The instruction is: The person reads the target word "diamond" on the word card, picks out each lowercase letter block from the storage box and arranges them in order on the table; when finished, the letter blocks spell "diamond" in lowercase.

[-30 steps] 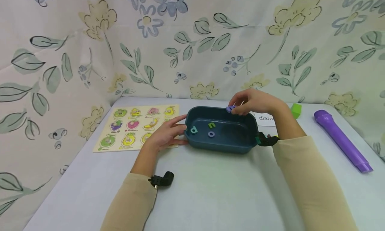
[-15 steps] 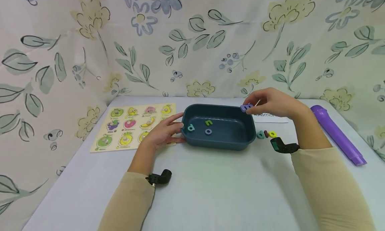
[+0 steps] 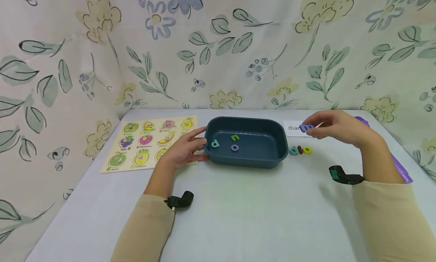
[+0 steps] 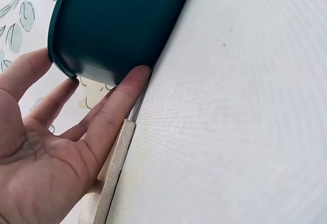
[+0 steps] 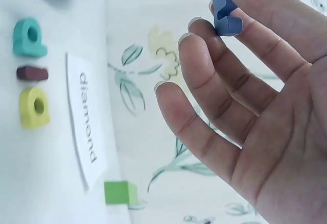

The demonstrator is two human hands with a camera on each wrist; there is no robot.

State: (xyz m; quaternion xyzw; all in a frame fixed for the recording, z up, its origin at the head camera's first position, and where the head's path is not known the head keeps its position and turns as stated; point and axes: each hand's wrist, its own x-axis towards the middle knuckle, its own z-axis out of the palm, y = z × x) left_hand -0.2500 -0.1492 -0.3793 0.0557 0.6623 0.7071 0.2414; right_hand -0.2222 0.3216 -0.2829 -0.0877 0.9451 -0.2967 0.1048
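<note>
The right hand [image 3: 340,129] pinches a purple letter m [image 3: 307,128] near the "diamond" card [image 3: 290,133], the left hand [image 3: 181,151] loosely touching the teal tub [image 3: 246,161].

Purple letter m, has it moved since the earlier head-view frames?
Yes, to the right: the purple m, seen earlier by the far rim of the teal bin, now is past the bin's right end, partly covering the diamond card.

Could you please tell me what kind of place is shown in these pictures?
Probably a tabletop prepared for a spelling activity, perhaps for children. On the table, a card reads "diamond", colourful letters lie in and beside a bin, and there is a fruit board.
</note>
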